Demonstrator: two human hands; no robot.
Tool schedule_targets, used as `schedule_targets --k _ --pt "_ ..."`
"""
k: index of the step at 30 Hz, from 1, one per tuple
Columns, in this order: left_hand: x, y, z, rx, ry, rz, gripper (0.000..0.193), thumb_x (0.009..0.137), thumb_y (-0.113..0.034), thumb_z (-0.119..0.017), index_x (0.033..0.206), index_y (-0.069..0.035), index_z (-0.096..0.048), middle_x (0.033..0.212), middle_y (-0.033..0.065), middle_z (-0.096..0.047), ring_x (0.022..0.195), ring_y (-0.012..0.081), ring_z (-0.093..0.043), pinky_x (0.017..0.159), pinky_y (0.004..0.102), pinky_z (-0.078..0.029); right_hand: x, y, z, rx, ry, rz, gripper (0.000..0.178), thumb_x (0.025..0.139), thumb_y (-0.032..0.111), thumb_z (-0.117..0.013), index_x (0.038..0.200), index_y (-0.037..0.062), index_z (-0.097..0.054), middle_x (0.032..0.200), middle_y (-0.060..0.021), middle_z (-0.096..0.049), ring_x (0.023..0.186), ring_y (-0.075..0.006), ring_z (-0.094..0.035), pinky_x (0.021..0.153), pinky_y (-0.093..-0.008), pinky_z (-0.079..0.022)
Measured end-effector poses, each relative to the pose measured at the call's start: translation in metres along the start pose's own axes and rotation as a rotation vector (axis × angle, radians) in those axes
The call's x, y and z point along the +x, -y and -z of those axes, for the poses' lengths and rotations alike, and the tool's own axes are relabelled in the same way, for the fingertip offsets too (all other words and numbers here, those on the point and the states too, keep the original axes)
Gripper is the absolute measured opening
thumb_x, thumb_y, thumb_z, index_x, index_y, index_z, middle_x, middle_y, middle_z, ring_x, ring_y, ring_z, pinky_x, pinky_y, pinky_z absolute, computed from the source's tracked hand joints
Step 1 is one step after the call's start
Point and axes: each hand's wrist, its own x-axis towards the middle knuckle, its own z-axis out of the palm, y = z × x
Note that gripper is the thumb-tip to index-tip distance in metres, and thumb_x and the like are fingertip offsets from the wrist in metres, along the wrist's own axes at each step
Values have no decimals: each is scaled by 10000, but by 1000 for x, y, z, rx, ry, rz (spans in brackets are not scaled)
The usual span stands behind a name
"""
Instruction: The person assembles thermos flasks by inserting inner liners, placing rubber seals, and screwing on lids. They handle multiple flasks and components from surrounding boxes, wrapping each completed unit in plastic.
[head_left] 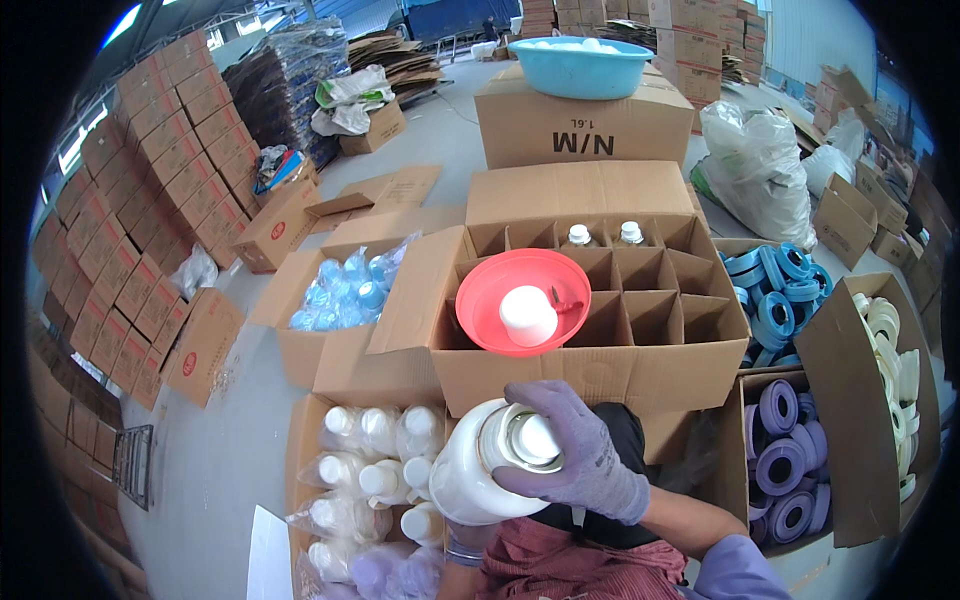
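Note:
Low in front of me is a large white thermos flask (462,482), tilted, with a metallic-looking collar and a white stopper (537,438) at its mouth. My right hand (590,460), in a grey-purple glove, is closed around the top, fingers on the far side and thumb on the near side of the stopper. My left hand (467,545), also gloved, is under the flask's lower side; its fingers are hidden behind the body. Just beyond is a red plastic bowl (480,285), holding a white cup-shaped cap (528,316) and a small dark red piece.
The bowl rests on a divided carton (590,380) with two capped bottles in its far cells. Left are cartons of wrapped white flask parts (378,430) and bagged blue parts (345,290). Right are cartons of blue rings (775,320), purple rings (780,465) and cream parts (885,325).

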Motion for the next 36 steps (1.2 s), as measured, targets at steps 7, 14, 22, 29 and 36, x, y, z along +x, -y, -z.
schedule_targets --k 7,14,22,29,36 --pt "8 4 16 40 -1 41 393 810 -257 -732 1139 -75 -616 1112 164 -639 1019 338 -623 873 425 -497 -5 -11 3 82 -11 216 684 665 225 -874 1241 9 -573 1126 -187 -641 1015 -323 -647 883 -383 -522" --pt "95 -29 135 196 198 97 330 796 -258 -729 1060 -77 -649 1029 164 -665 937 350 -655 806 425 -523 -142 -65 6 183 -165 -26 961 761 209 -810 1498 -29 -242 1453 -191 -385 1353 -297 -400 1125 -387 -315" --pt "142 -177 34 593 582 -419 221 832 -308 -662 856 -89 -645 848 168 -662 749 364 -651 691 465 -523 -246 -53 68 -50 412 -523 329 950 258 -580 1203 47 -576 1070 -180 -639 978 -346 -644 854 -403 -524" --pt "136 -132 22 533 612 -521 254 833 -305 -665 1012 -130 -616 856 117 -630 769 327 -659 670 424 -538 -221 -58 335 -1168 -295 -297 319 825 20 -647 1143 30 -648 1064 -173 -661 997 -329 -646 885 -401 -511" --pt "144 -151 2 416 581 -443 141 786 -226 -707 883 -136 -658 757 91 -605 692 296 -623 621 415 -491 -379 -96 640 -1356 -703 -1339 657 779 466 -687 1206 -30 -634 1197 -246 -659 1141 -358 -624 922 -437 -497"
